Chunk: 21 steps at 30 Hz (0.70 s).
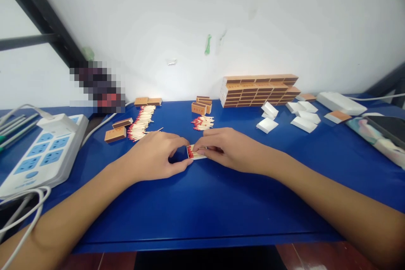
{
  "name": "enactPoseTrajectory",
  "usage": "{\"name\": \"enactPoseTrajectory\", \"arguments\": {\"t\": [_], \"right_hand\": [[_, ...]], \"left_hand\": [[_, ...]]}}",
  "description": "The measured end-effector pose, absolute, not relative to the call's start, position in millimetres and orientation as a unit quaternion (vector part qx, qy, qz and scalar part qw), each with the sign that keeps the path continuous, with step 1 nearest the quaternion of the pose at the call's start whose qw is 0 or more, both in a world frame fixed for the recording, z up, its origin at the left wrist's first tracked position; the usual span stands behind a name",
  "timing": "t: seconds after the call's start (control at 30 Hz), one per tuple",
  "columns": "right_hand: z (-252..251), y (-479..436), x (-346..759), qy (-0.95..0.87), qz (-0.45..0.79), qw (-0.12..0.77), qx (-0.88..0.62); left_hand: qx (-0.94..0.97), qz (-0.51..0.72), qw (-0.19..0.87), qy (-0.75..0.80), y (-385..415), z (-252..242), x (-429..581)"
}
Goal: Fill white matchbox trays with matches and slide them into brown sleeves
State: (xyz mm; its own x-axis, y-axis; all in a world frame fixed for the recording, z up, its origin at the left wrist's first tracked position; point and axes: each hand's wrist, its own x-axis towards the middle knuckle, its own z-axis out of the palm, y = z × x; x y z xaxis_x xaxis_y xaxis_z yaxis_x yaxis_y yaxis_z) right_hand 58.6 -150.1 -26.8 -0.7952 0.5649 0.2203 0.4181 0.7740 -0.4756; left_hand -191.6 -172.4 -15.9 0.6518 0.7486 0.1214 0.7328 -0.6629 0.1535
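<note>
A small white matchbox tray (200, 157) filled with red-tipped matches (190, 152) lies on the blue table in front of me. Thumb and forefinger of my left hand (155, 154) pinch its left end. My right hand (232, 147) has its closed fingers down on the matches at the tray's right side, hiding part of them. Just behind the tray is a small heap of loose matches (203, 122). A longer row of matches (142, 123) spreads out beyond my left hand.
Stacked matchboxes (259, 93) stand against the wall. Several white trays (303, 123) lie at the right, near a phone (387, 128). Small groups of matchboxes (202, 104) sit at the back and left. A power strip (47, 152) with white cables occupies the left side.
</note>
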Motion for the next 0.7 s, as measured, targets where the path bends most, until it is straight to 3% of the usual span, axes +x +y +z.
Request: {"name": "enactPoseTrajectory", "arguments": {"t": [0.7], "right_hand": [[-7.1, -143.5, 74.9, -0.926, 0.175, 0.191, -0.274]], "left_hand": [[0.902, 0.087, 0.055, 0.419, -171.7, -14.9, -192.4]]}}
